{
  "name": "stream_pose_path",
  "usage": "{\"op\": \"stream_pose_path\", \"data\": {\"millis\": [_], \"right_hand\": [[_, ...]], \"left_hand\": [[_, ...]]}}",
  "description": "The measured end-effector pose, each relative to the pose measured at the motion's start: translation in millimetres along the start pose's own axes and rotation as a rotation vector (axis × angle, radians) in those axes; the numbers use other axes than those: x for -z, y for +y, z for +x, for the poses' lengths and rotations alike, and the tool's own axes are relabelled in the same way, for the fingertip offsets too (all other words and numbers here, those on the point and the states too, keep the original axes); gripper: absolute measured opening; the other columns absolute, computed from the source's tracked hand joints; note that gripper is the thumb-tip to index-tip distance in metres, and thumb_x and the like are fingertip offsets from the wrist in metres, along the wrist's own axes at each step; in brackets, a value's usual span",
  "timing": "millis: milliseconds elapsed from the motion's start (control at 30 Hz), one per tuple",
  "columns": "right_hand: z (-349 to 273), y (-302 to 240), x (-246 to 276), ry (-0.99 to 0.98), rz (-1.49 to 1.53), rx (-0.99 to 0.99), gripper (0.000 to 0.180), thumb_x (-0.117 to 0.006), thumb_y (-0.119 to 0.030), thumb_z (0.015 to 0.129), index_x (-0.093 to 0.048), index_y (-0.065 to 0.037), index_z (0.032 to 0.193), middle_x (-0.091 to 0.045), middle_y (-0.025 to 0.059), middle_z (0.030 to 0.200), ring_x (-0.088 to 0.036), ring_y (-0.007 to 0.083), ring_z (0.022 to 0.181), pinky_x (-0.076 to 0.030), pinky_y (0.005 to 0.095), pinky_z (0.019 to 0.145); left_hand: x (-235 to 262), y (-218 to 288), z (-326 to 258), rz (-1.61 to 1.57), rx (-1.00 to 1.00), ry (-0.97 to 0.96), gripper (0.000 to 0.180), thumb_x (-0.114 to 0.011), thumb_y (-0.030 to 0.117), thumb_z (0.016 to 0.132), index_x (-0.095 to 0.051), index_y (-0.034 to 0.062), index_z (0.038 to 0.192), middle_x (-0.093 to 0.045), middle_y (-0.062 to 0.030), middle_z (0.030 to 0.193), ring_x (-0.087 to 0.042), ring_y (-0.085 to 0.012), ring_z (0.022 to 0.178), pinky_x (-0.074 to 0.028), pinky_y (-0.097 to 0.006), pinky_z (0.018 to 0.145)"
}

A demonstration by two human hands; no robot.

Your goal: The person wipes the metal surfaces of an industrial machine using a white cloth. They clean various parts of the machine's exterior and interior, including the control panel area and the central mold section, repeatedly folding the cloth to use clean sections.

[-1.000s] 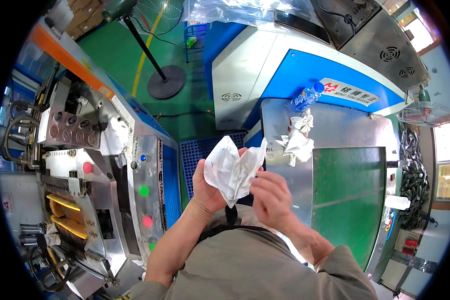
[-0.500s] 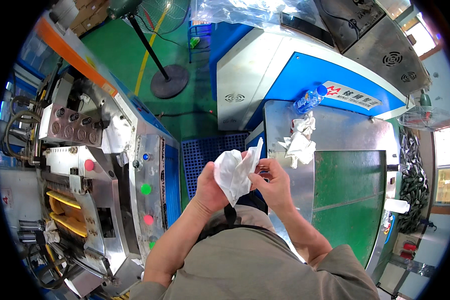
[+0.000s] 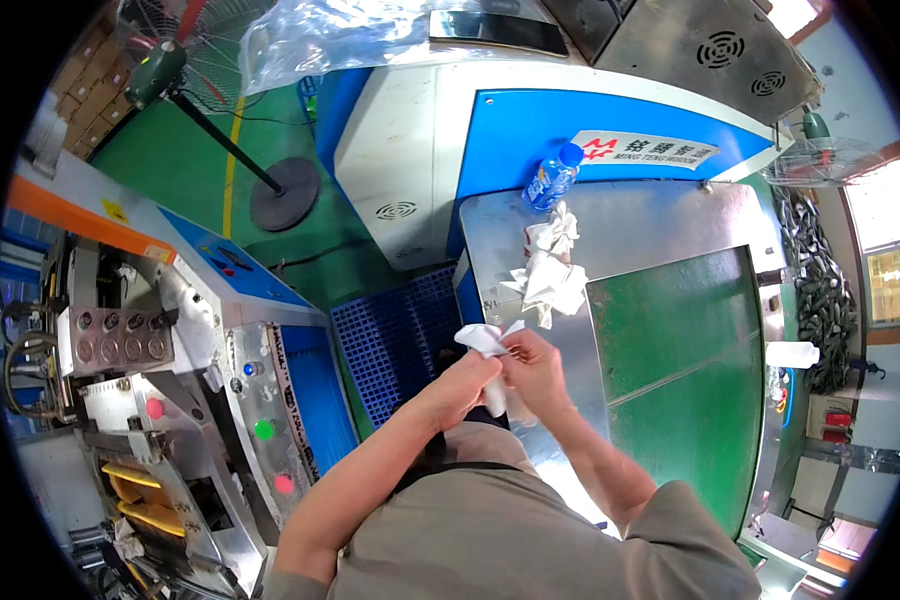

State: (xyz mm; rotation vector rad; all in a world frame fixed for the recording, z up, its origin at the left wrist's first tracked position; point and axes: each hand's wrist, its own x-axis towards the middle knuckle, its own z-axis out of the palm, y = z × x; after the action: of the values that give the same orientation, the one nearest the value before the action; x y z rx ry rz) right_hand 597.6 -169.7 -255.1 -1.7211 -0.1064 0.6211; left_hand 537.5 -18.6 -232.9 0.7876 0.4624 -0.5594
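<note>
A thin white tissue (image 3: pixel 482 338) is bunched up between my two hands, in front of my waist. My left hand (image 3: pixel 464 390) is closed around its lower part, and a white end hangs out below the fingers. Against it, my right hand (image 3: pixel 536 374) pinches the tissue's right side with thumb and fingers. Part of the tissue is hidden in the grip. Several crumpled white tissues (image 3: pixel 552 285) lie just beyond my right hand on the metal machine top (image 3: pixel 670 225).
A blue-capped bottle (image 3: pixel 552 178) stands behind the crumpled tissues. A green belt surface (image 3: pixel 685 360) lies to the right. At the left is a machine with a button panel (image 3: pixel 260 400). A blue plastic grate (image 3: pixel 385 335) and a standing fan's base (image 3: pixel 285 194) are on the floor.
My hands have come together and the tissue, spread out before, is now gathered into a small bunch. The view has turned, so the surroundings sit further left.
</note>
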Motion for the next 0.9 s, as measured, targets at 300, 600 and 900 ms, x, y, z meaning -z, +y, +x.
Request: {"op": "stream_pose_path", "data": {"millis": [300,600,900], "right_hand": [[61,-40,107,0.241,-0.360,0.350,0.014,-0.060,0.007,0.082,-0.065,-0.001,0.092,-0.066,0.0029,0.081,-0.061,0.0086,0.072,-0.051,0.0261,0.066],[129,-4,141,0.010,-0.862,0.821,0.018,-0.070,-0.001,0.074,-0.067,-0.008,0.090,-0.066,0.0061,0.084,-0.064,0.0263,0.081,-0.050,0.0380,0.072],[121,35,133,0.129,-1.107,0.464,0.035,-0.076,-0.024,0.078,-0.069,-0.010,0.109,-0.066,0.0097,0.104,-0.064,0.0302,0.096,-0.053,0.0449,0.074]], "left_hand": [[6,13,10,0.120,0.125,-0.100,0.062,-0.054,0.026,0.098,-0.034,0.0071,0.154,-0.050,-0.0134,0.146,-0.056,-0.0264,0.124,-0.044,-0.040,0.105],[54,-22,-11,-0.062,0.101,0.240,0.048,-0.047,0.019,0.102,-0.040,0.0074,0.148,-0.058,-0.0136,0.137,-0.063,-0.0245,0.114,-0.052,-0.036,0.094],[70,-36,-35,-0.164,0.056,0.408,0.048,-0.043,0.016,0.101,-0.039,0.0041,0.148,-0.058,-0.0164,0.136,-0.064,-0.0258,0.113,-0.053,-0.036,0.092]]}}
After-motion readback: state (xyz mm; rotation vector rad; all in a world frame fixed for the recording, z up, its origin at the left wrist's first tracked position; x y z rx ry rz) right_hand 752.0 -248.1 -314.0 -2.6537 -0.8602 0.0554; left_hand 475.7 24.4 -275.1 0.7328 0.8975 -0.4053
